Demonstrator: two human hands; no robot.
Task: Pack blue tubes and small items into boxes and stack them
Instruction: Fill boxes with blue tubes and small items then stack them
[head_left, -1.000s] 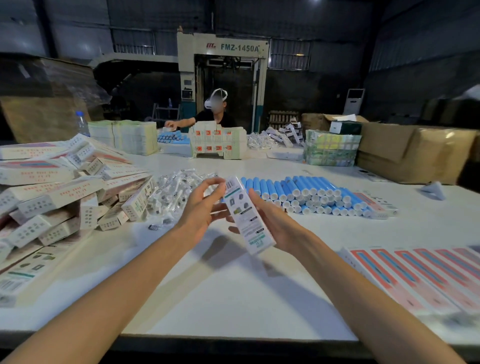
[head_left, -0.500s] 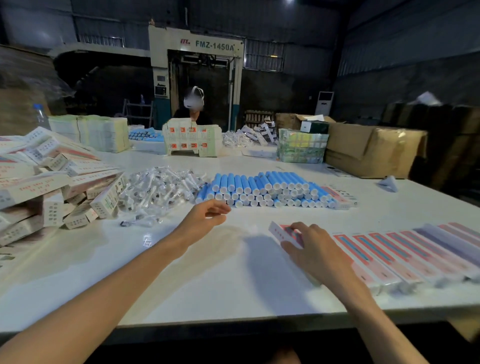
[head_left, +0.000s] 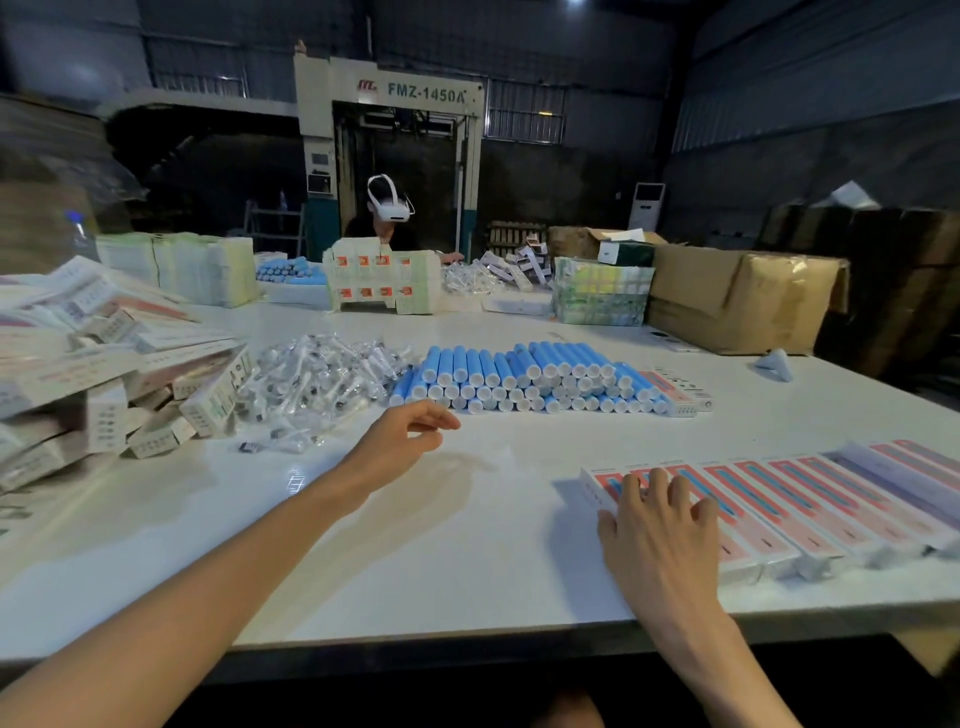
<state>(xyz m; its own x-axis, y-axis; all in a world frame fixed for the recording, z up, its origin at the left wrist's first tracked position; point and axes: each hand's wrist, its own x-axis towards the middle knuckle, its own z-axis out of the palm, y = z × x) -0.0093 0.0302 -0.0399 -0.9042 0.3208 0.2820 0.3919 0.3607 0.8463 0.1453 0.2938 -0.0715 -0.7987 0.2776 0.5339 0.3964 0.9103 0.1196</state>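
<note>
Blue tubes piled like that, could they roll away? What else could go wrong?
The blue tubes are round and stacked in layers, so if the left hand pulls a bottom one, others may roll. The right hand rests on the row of pink boxes close to the table edge; a push could slide one off. The leaning heap of white boxes might slip onto the small packets.

A single wide-angle head view looks from the near edge of the table (head_left: 467, 561), forward and slightly down across it to the machine (head_left: 395, 93) beyond. The left hand (head_left: 400, 441) and right hand (head_left: 660, 530) sit close below.
</note>
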